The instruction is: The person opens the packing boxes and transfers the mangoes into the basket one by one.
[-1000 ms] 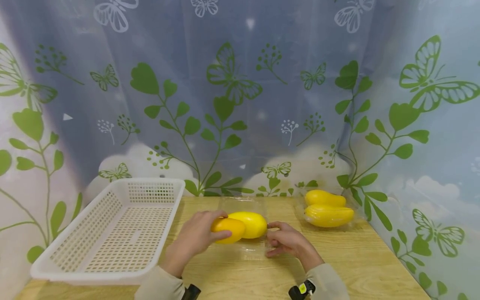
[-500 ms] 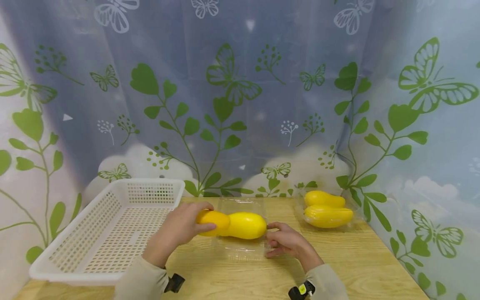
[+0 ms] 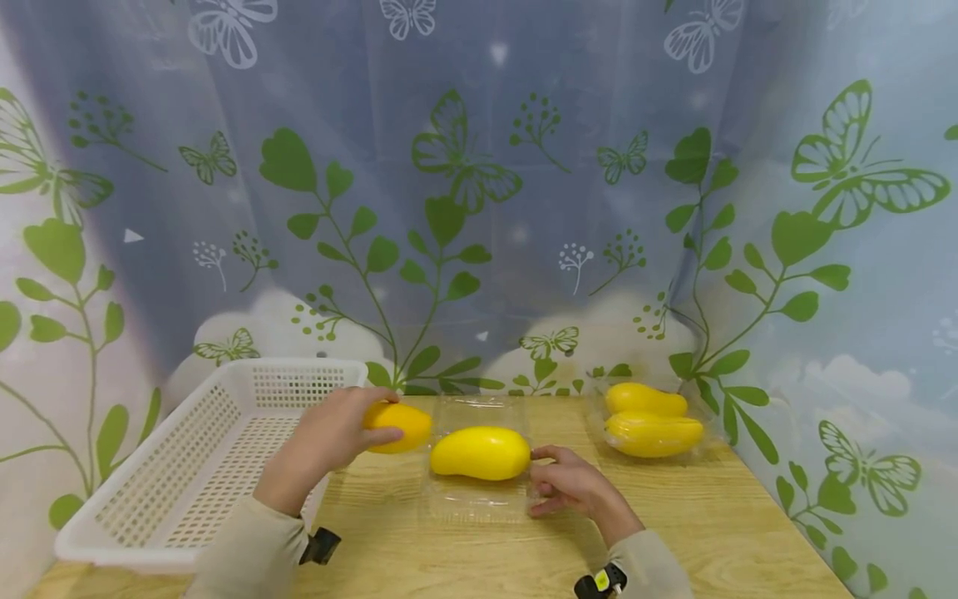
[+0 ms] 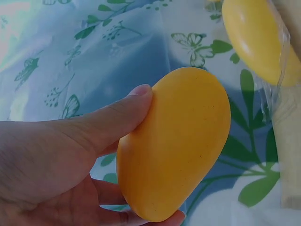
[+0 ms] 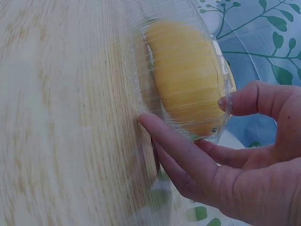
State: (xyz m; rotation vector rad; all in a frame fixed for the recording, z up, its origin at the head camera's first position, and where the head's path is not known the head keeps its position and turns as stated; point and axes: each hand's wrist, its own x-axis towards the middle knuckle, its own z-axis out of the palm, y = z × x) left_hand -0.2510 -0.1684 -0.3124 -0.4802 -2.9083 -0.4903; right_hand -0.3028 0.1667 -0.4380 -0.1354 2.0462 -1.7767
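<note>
My left hand (image 3: 325, 441) grips an orange-yellow mango (image 4: 176, 146), its thumb on one side and fingers curled round the other. In the head view this mango hangs between the white basket and a clear plastic box (image 3: 475, 506). A brighter yellow mango (image 3: 479, 453) lies in the box, whose hinged lid (image 3: 479, 406) is folded back toward the curtain. My right hand (image 3: 572, 484) holds the box by its right end. In the right wrist view the thumb is at the rim, with curled fingers (image 5: 178, 141) against the outer wall.
A white mesh basket (image 3: 277, 545) stands at the left of the wooden table (image 3: 449, 557). Two yellow fruits (image 3: 651, 434) in clear plastic packaging lie at the right. Behind the table hangs a patterned curtain (image 3: 479, 249).
My left hand has carried the orange-yellow mango leftward out of the box, baring the whole brighter mango. My right hand has stayed at the box's right end.
</note>
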